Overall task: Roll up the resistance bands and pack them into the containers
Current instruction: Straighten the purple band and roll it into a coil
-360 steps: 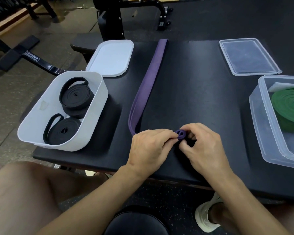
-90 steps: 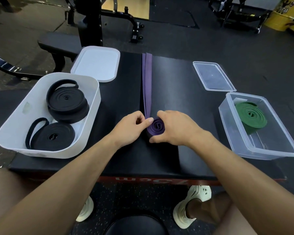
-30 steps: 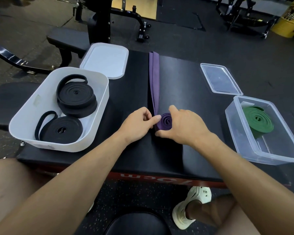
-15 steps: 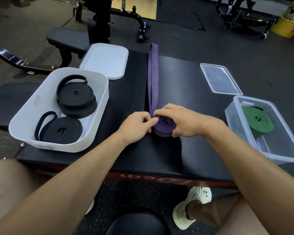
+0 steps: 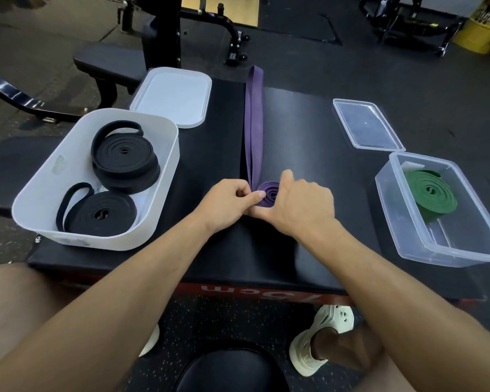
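At the middle of the tabletop (image 5: 309,151), the partly coiled purple band (image 5: 268,193) sat between both grips: the left grip (image 5: 227,205) pinched its left edge and the right grip (image 5: 303,205) cupped its right side. The unrolled tail ran straight away to the far edge, with bare surface on both sides. The clear container (image 5: 385,193) lay nearer the right grip.

White "75cm", upside down from here, on red front edge (image 5: 266,296) of black box (image 5: 309,165); dark lettering on yellow drum (image 5: 485,26) beyond box too blurred to read.
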